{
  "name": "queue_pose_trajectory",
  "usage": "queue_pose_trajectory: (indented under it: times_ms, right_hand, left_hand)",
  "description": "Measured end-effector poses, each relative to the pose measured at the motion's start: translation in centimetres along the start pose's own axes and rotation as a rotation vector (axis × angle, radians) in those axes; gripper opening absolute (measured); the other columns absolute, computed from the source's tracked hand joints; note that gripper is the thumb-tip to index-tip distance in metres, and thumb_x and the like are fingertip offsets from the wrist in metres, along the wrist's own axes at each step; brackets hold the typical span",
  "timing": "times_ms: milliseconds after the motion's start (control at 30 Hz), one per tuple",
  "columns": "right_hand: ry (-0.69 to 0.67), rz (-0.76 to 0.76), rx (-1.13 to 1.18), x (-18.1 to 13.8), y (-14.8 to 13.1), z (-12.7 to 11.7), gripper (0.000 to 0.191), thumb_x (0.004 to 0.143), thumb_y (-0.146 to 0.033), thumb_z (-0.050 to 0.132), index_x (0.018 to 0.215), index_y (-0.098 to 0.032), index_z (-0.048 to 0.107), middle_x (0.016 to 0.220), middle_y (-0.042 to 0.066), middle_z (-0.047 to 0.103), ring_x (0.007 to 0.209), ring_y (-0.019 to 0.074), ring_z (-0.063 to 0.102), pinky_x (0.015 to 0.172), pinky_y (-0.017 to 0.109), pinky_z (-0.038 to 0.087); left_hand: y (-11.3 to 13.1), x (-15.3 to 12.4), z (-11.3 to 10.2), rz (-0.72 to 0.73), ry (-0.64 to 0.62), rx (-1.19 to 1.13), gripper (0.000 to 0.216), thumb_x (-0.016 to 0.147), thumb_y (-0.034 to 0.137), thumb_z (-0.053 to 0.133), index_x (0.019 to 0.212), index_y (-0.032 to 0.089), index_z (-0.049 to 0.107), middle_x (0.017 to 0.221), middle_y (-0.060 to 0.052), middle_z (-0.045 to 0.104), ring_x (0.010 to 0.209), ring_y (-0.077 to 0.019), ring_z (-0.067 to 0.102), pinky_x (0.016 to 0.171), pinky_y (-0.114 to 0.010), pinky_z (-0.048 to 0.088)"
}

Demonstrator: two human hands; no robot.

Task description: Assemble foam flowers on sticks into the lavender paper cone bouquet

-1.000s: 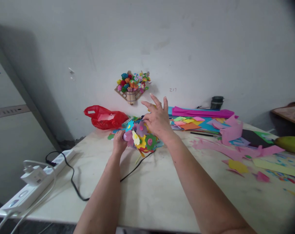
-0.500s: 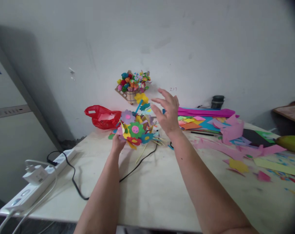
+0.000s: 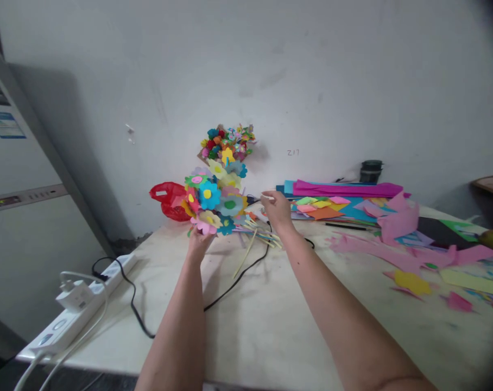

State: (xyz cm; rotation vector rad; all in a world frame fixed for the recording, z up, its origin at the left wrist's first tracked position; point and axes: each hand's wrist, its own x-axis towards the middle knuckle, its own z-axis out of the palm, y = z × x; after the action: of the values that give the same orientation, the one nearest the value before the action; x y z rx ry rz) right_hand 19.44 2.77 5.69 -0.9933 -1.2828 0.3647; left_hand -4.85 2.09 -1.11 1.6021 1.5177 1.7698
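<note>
A bunch of colourful paper flowers (image 3: 209, 194) stands upright on the table, left of the middle. My left hand (image 3: 199, 241) is closed around its lower left side, and the blossoms partly hide the fingers. To the right of the bunch, my right hand (image 3: 276, 209) hovers with bent fingers slightly apart, holding nothing that I can see. Below and between the hands lie several thin pale paper sticks (image 3: 266, 237). A red plastic bag (image 3: 169, 201) sits behind the bunch on the left.
A basket of small flowers (image 3: 232, 140) hangs on the wall. Coloured paper sheets (image 3: 348, 190) and pink scraps (image 3: 397, 222) spread over the right side. A black cable (image 3: 234, 285) crosses the table, and a white power strip (image 3: 83, 304) lies along the left edge. A dark cup (image 3: 371, 171) stands behind.
The flower bunch has turned in my left hand, and different blossoms face me. My right hand has come down, its spread fingers now bent. The view has shifted slightly.
</note>
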Motion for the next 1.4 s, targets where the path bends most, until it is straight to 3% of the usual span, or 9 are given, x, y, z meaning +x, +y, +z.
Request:
queue_pose_trajectory:
  times_ms: [200,333,533,733,867,1033,1100,1233,1400]
  right_hand:
    - [0.023,0.082,0.16,-0.2,-1.9,-0.3,0.032,0.07,-0.038,0.056,0.09,-0.016,0.067,0.086,0.007,0.067,0.076,0.0189,0.061,0.075,0.034,0.049]
    - [0.007,0.22,0.183,0.1,-1.5,-0.5,0.033,0.067,-0.024,0.055,0.097,-0.017,0.066,0.081,0.003,0.066,0.072,0.016,0.061,0.071,0.03,0.05]
    - [-0.327,0.431,-0.069,0.1,2.1,0.7,0.021,0.063,-0.01,0.055,0.079,-0.015,0.067,0.068,0.002,0.067,0.07,0.0151,0.064,0.066,0.025,0.048]
    - [-0.53,0.512,-0.107,-1.3,2.1,1.6,0.007,0.069,-0.012,0.06,0.073,-0.014,0.065,0.05,0.0,0.059,0.049,0.0156,0.06,0.057,0.027,0.048]
    - [-0.705,0.551,-0.017,-3.4,2.2,1.9,0.002,0.067,-0.016,0.067,0.068,-0.015,0.065,0.062,0.002,0.067,0.06,0.015,0.064,0.066,0.027,0.05]
    - [-0.971,0.367,0.319,-5.2,3.5,2.8,0.035,0.062,-0.04,0.075,0.091,-0.022,0.068,0.098,0.002,0.07,0.1,0.0199,0.061,0.09,0.034,0.045]
    - [-1.03,0.311,0.495,-5.6,3.7,3.3,0.042,0.062,-0.045,0.074,0.097,-0.023,0.066,0.103,0.001,0.069,0.103,0.0193,0.059,0.092,0.033,0.044]
    - [-0.875,0.355,0.612,-6.1,3.4,4.4,0.05,0.056,-0.049,0.077,0.094,-0.02,0.063,0.089,0.002,0.069,0.087,0.0171,0.061,0.086,0.032,0.045]
    - [-0.77,0.383,0.67,-6.3,3.4,4.7,0.04,0.058,-0.048,0.076,0.083,-0.02,0.061,0.067,-0.002,0.062,0.064,0.0143,0.057,0.071,0.03,0.047]
  left_hand:
    - [1.5,-0.8,-0.4,-0.113,-0.078,-0.225,0.043,0.055,0.048,0.067,0.08,0.014,0.058,0.063,-0.003,0.061,0.053,-0.0144,0.057,0.049,-0.027,0.049]
    - [1.5,-0.7,-0.5,-0.101,-0.13,-0.22,0.045,0.06,0.055,0.065,0.074,0.014,0.058,0.058,-0.004,0.06,0.047,-0.0137,0.055,0.045,-0.026,0.046]
    - [0.9,-0.3,-0.4,-0.08,-0.189,-0.21,0.047,0.066,0.061,0.061,0.077,0.015,0.058,0.055,-0.003,0.06,0.046,-0.0141,0.056,0.043,-0.024,0.045]
    - [0.9,-0.4,-0.1,-0.089,-0.29,-0.227,0.053,0.065,0.065,0.061,0.083,0.015,0.058,0.057,-0.001,0.061,0.046,-0.0133,0.056,0.044,-0.023,0.044]
    - [0.8,-0.5,-0.1,-0.1,-0.298,-0.245,0.052,0.065,0.066,0.061,0.078,0.016,0.057,0.054,0.0,0.059,0.045,-0.0123,0.054,0.042,-0.022,0.041]
    - [0.5,-0.5,0.6,-0.147,-0.312,-0.349,0.052,0.064,0.067,0.062,0.074,0.016,0.055,0.052,0.001,0.057,0.043,-0.0123,0.053,0.042,-0.023,0.042]
    - [0.5,-0.5,1.3,-0.204,-0.332,-0.399,0.053,0.061,0.067,0.063,0.075,0.017,0.054,0.052,0.001,0.057,0.043,-0.0121,0.053,0.041,-0.023,0.042]
    - [1.4,-0.4,2.6,-0.316,-0.479,-0.47,0.055,0.063,0.07,0.06,0.075,0.017,0.055,0.054,0.0,0.058,0.043,-0.0118,0.052,0.041,-0.023,0.042]
    - [3.0,-0.5,3.6,-0.358,-0.611,-0.377,0.058,0.071,0.073,0.046,0.076,0.017,0.058,0.053,-0.003,0.057,0.042,-0.0123,0.051,0.042,-0.025,0.041]
